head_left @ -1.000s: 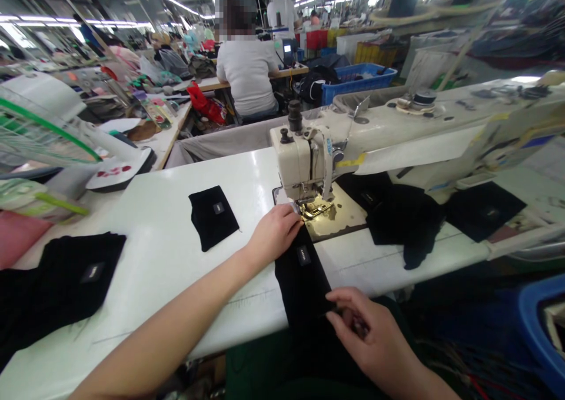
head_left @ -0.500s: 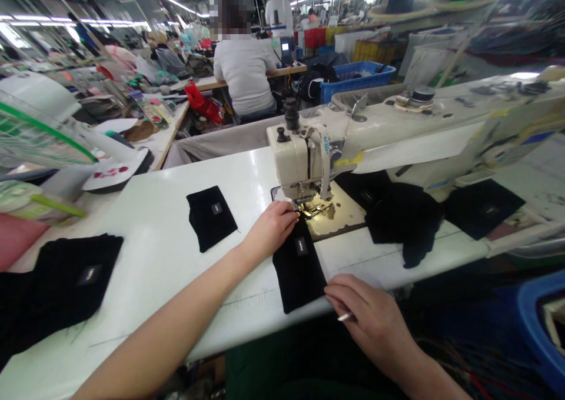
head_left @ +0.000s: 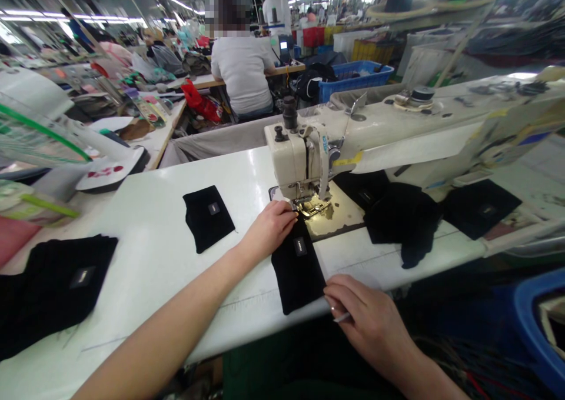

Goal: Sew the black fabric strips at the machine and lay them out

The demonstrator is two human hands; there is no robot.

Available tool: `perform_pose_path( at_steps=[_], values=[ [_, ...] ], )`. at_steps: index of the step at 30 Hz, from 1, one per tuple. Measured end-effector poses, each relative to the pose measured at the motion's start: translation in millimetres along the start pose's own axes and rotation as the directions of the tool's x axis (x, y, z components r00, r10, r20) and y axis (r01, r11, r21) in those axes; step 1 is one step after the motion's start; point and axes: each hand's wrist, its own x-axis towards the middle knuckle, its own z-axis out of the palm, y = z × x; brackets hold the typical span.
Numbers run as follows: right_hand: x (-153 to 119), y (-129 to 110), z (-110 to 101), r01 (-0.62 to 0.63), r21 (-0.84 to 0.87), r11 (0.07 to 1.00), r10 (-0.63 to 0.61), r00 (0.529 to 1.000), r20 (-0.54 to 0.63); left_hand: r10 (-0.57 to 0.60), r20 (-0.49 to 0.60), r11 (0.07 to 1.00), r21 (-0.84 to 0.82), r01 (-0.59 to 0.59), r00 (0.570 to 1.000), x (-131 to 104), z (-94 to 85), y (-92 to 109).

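Observation:
A black fabric piece (head_left: 300, 276) with a small dark label lies on the sewing table, its far end at the presser foot (head_left: 315, 210) of the sewing machine (head_left: 291, 153). My left hand (head_left: 271, 226) is closed on its far left edge, fingertips bunched right beside the foot. At the near right corner, my right hand (head_left: 364, 312) pinches the fabric's edge between thumb and fingers. A thin, pale, pointed object (head_left: 341, 317) also sticks out from this hand; its kind cannot be made out. The fabric lies flat between both hands.
Another labelled black piece (head_left: 209, 219) lies left of the machine, with more black fabric (head_left: 57, 288) at the far left. Several black pieces (head_left: 404, 217) sit under the machine arm. A blue basket (head_left: 523, 306) stands low at right. A person (head_left: 242, 73) sits ahead.
The view has shifted slightly, so the table's things sit a little further left in the picture. The pale object in my right hand has tilted a little. Both hands keep their places on the fabric.

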Motion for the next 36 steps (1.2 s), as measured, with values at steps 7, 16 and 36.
perform_pose_path(
  at_steps=[7,16,36],
  values=[
    [-1.2,2.1,2.4,-0.017,0.019,1.0,0.017,1.0,-0.001,-0.009,-0.004,1.0,-0.003,0.009,1.0,1.0,1.0,-0.4],
    [-2.2,4.0,4.5,-0.022,0.001,1.0,0.022,1.0,0.003,-0.036,0.017,0.999,-0.029,0.037,0.999,1.1,0.3,-0.9],
    [7.9,-1.5,-5.1,-0.017,-0.13,0.991,0.032,0.993,0.111,-0.069,0.13,0.992,0.11,0.055,0.989,-1.6,-14.1,17.0]
  ],
)
